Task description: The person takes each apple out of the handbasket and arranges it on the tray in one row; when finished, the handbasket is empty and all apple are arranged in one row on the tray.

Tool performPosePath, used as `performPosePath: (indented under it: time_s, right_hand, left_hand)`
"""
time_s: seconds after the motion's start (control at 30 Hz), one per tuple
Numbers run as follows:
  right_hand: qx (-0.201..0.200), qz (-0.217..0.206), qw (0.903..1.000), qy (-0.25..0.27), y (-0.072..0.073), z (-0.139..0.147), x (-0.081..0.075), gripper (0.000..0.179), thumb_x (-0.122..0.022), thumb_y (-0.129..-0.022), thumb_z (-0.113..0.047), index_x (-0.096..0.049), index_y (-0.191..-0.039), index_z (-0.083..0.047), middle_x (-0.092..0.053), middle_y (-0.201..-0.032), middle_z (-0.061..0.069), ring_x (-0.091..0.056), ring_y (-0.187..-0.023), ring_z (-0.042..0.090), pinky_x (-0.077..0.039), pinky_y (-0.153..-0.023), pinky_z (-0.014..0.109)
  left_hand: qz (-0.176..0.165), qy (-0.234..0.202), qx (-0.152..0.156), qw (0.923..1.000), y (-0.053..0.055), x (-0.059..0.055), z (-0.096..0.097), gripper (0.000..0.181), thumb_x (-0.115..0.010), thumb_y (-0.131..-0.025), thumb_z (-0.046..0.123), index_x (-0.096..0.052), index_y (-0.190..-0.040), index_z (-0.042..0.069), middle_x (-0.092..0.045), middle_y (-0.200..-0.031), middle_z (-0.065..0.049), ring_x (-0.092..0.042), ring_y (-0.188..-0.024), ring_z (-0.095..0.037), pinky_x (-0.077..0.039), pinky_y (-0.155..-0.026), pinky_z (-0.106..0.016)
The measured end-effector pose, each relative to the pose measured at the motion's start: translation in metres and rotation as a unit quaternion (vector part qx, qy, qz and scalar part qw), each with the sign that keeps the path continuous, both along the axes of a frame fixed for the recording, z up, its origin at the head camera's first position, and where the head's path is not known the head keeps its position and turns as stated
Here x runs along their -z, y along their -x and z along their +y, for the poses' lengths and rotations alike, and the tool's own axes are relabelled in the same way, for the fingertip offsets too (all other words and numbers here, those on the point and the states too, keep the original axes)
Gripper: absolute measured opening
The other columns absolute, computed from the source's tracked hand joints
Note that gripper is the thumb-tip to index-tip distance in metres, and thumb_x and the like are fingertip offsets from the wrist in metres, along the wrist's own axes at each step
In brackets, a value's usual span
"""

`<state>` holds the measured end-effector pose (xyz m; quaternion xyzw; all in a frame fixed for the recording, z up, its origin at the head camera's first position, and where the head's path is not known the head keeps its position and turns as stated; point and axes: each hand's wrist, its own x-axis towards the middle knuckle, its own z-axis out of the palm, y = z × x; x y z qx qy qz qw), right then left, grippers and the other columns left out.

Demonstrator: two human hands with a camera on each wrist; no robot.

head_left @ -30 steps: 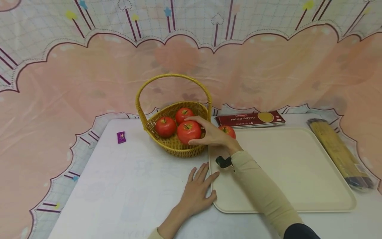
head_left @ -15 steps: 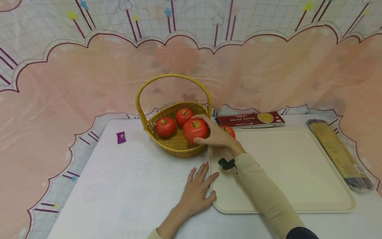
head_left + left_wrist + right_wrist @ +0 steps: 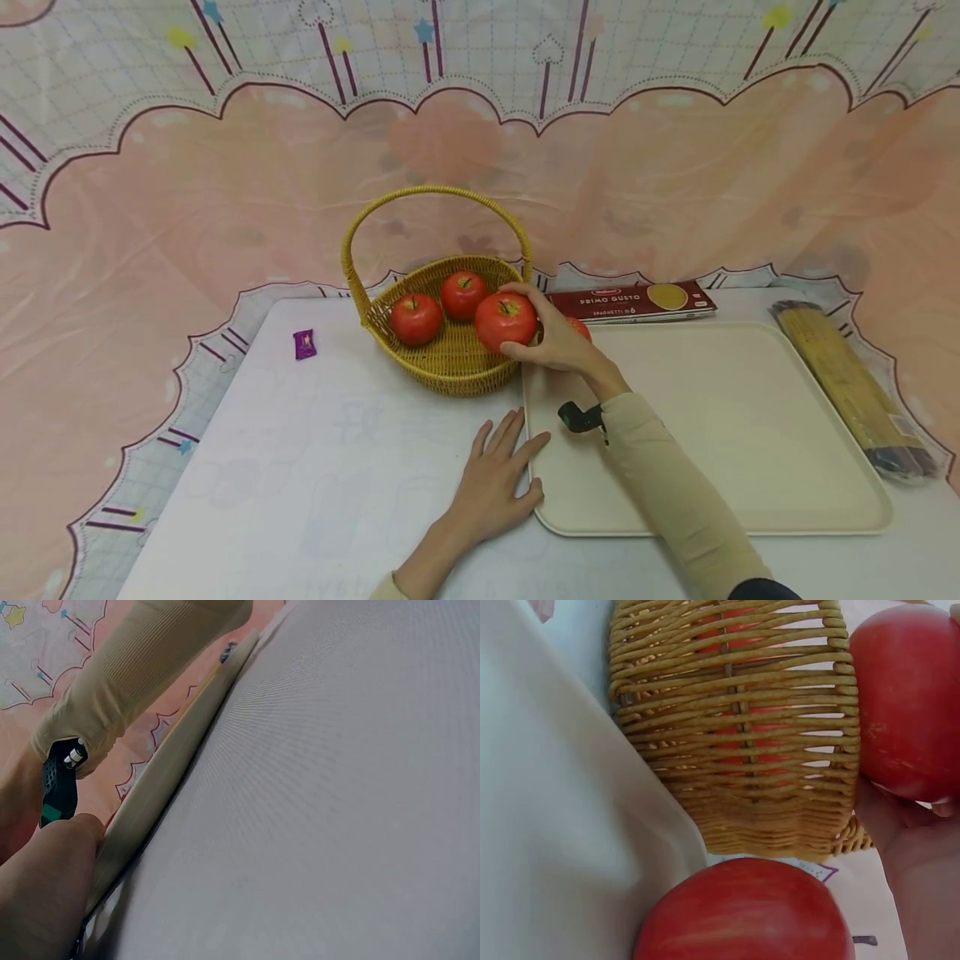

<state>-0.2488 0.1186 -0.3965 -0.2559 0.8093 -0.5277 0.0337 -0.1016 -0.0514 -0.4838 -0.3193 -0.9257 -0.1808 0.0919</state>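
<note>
My right hand [image 3: 558, 337] grips a red apple [image 3: 506, 322], fingers behind it and thumb in front, over the right side of the yellow wicker basket [image 3: 450, 385]. From the right wrist, this held apple [image 3: 911, 705] shows at the basket's rim [image 3: 844, 712]. Two more apples, a left one [image 3: 416, 319] and a back one [image 3: 463, 294], sit inside the basket. Another apple [image 3: 581, 328] is on the tray's back left corner, partly hidden by the right hand. My left hand [image 3: 497, 483] lies flat with spread fingers at the left edge of the cream tray [image 3: 720, 433].
Behind the tray lies a dark red spaghetti box [image 3: 630, 301]. A clear bag of spaghetti [image 3: 855, 383] lies along the tray's right edge. One small purple wrapped candy [image 3: 304, 344] is on the white table [image 3: 300, 483], left of the basket, whose tall handle [image 3: 435, 190] arches over it.
The right hand has lifted the gripped apple and moved it to the right, from inside the basket to over its right rim. The left hand has stayed in place.
</note>
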Motion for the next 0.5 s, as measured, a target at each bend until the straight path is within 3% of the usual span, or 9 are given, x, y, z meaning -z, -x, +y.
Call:
performPosePath:
  time_s: [0.27, 0.37, 0.5]
  right_hand:
    - [0.005, 0.026, 0.9996, -0.006, -0.005, 0.007, -0.001, 0.068, -0.073, -0.078, -0.029, -0.039, -0.136, -0.039, -0.041, -0.139, -0.004, -0.045, -0.122, 0.023, -0.043, -0.099, 0.052]
    - [0.014, 0.017, 0.9997, -0.007, -0.008, 0.009, -0.004, 0.069, -0.073, -0.078, -0.025, -0.039, -0.136, -0.036, -0.042, -0.139, -0.003, -0.045, -0.122, 0.023, -0.042, -0.1, 0.052]
    - [0.02, 0.021, 0.9995, -0.009, -0.02, 0.009, -0.016, 0.069, -0.072, -0.079, -0.019, -0.039, -0.139, -0.022, -0.042, -0.14, 0.006, -0.046, -0.123, 0.028, -0.041, -0.101, 0.054]
  left_hand:
    - [-0.002, 0.002, -0.002, 1.0, 0.001, 0.002, 0.0, 0.054, -0.053, -0.084, 0.034, -0.048, -0.136, 0.026, -0.036, -0.151, -0.014, -0.029, -0.143, -0.026, -0.022, -0.112, -0.052]
    - [-0.003, 0.001, -0.001, 1.0, 0.001, 0.002, 0.0, 0.054, -0.053, -0.084, 0.035, -0.048, -0.136, 0.026, -0.036, -0.151, -0.014, -0.029, -0.143, -0.026, -0.021, -0.112, -0.052]
    - [-0.007, 0.002, -0.001, 1.0, 0.001, 0.002, 0.0, 0.053, -0.053, -0.084, 0.035, -0.048, -0.137, 0.026, -0.036, -0.151, -0.013, -0.028, -0.143, -0.026, -0.021, -0.112, -0.052]
